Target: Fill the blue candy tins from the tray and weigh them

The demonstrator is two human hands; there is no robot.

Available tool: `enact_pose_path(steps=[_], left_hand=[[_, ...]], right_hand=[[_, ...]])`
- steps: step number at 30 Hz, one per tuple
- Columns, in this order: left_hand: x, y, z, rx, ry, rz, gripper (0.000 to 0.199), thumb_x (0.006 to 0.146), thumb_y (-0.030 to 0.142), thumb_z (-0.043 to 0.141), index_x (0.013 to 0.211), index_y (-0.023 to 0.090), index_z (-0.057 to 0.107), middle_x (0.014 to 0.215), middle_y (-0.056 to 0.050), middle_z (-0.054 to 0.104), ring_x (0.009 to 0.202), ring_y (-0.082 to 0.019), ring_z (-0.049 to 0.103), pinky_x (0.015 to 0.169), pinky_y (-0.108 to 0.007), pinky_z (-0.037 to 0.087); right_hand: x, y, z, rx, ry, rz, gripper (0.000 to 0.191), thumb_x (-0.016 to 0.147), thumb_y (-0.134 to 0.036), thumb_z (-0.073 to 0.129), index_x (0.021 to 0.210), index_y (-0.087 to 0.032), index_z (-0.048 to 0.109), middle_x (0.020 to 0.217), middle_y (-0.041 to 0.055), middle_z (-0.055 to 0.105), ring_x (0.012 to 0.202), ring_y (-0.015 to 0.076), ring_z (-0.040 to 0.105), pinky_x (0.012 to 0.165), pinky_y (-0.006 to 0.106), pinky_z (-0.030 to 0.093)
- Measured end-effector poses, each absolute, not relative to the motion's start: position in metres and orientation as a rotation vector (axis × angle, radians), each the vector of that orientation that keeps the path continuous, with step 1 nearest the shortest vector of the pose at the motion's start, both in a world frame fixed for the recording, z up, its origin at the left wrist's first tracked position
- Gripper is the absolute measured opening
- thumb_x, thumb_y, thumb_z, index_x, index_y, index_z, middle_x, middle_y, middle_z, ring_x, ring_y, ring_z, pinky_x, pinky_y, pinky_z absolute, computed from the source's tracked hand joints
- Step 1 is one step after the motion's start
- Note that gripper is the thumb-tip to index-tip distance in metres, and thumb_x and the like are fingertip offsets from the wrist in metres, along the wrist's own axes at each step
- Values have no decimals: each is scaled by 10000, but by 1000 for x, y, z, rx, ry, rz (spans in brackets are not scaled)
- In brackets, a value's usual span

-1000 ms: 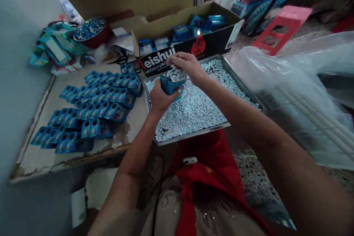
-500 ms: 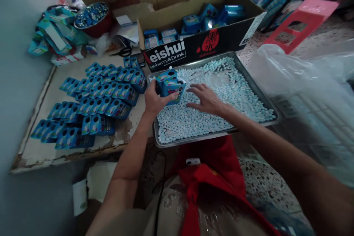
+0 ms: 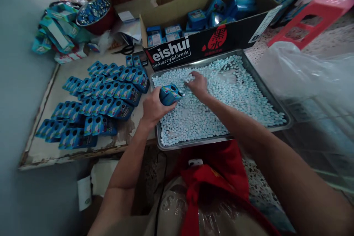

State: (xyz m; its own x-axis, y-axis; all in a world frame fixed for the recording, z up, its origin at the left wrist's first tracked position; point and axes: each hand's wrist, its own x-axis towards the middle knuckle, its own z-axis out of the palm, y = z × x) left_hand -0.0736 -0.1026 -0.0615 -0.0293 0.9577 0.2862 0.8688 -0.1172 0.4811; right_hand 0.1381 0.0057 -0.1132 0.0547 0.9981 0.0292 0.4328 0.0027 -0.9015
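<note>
Small blue printed carton (image 3: 169, 95): tilted, held above left part of shallow metal tray (image 3: 193, 143). Pale blue-white pellets (image 3: 193, 122): loose, spread across tray bottom, sparser in far right patch.

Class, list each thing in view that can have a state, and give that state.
Held blue packs: tilted, over the tray
Left hand: closed around those packs
Tablets: loose, spread across the tray
Right hand: bent, at the tablets
Tray: mostly covered
Lined-up packs: in rows on the table
Long box: top open, partly filled
Red bowl: heaped full
Clear plastic: rumpled
</note>
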Motion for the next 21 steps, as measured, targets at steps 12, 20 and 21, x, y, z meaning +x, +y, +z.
enact_pose_path(steps=[12, 20, 21], left_hand=[[-58, -92, -53, 1913, 1801, 1053, 642, 644, 588, 1037, 1018, 254, 634, 909, -17, 711, 892, -282, 720, 781, -354, 551], [-38, -71, -82, 1671, 1445, 1286, 729, 572, 572, 1054, 1075, 240, 643, 1049, -43, 750, 1047, -312, 762, 904, -407, 618], [-37, -69, -82, 1668, 1423, 1302, 732, 580, 575, 1053, 1089, 240, 648, 1066, -48, 753, 1066, -315, 765, 911, -410, 623]], right_hand=[[133, -27, -37, -798, -1361, 1264, 829, 1066, -914, 314, 1253, -263, 791, 1372, 87, 753, 1395, 268, 689, 1177, 499, 549], [236, -4, -109, -1377, -1239, 811, 723, 1081, -835, 378, 1082, -229, 773, 1185, 181, 812, 1135, 307, 780, 973, 520, 612], [239, -3, -114, -1364, -1250, 764, 687, 1064, -830, 429, 1005, -230, 758, 1103, 171, 816, 1072, 297, 782, 971, 511, 615]])
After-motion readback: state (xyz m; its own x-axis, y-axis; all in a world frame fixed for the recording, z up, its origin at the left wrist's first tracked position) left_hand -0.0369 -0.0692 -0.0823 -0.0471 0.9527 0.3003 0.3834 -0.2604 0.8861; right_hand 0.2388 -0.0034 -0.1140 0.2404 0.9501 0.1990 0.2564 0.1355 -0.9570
